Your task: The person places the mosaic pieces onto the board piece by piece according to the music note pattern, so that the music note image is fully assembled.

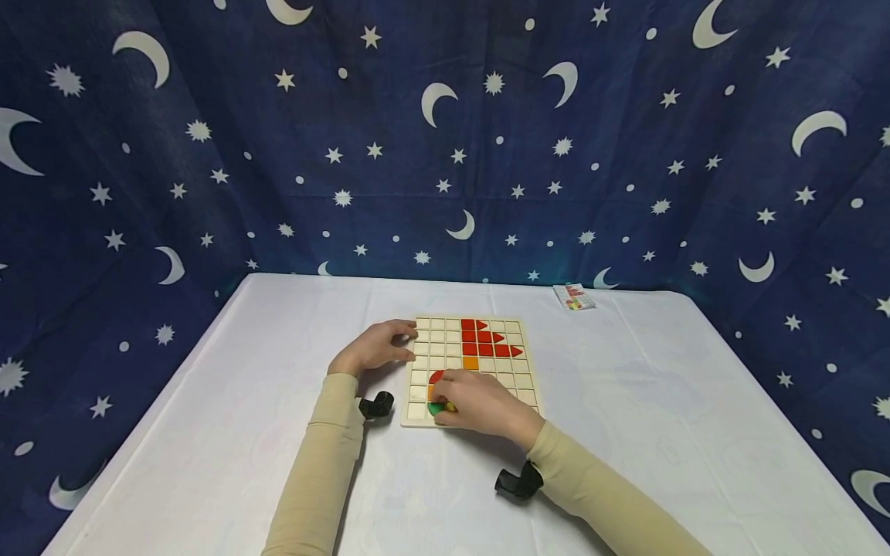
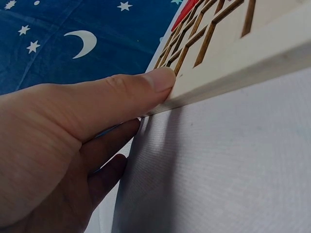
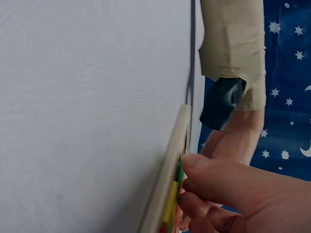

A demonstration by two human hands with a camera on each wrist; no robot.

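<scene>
A square wooden grid board [image 1: 420,336] lies on the table. At its left edge rests my left hand [image 1: 375,347], fingers loosely bent; in the left wrist view the thumb [image 2: 160,80] touches the board's rim. My right hand [image 1: 483,403] is over the board's near left part, fingers bent down among small colored pieces. Around those fingertips show a red piece [image 1: 436,377], an orange piece [image 1: 431,393], a green piece [image 1: 435,408] and a yellow piece [image 3: 170,204]. The fingers hide part of this cluster, and I cannot tell whether they pinch a piece.
Red squares [image 1: 484,350] with pointed ends form three rows at the board's far side, above an orange square [image 1: 470,363]. A small printed card [image 1: 574,297] lies at the back right of the white-covered table [image 1: 626,401]. Behind hangs a blue moon-and-star cloth [image 1: 389,208].
</scene>
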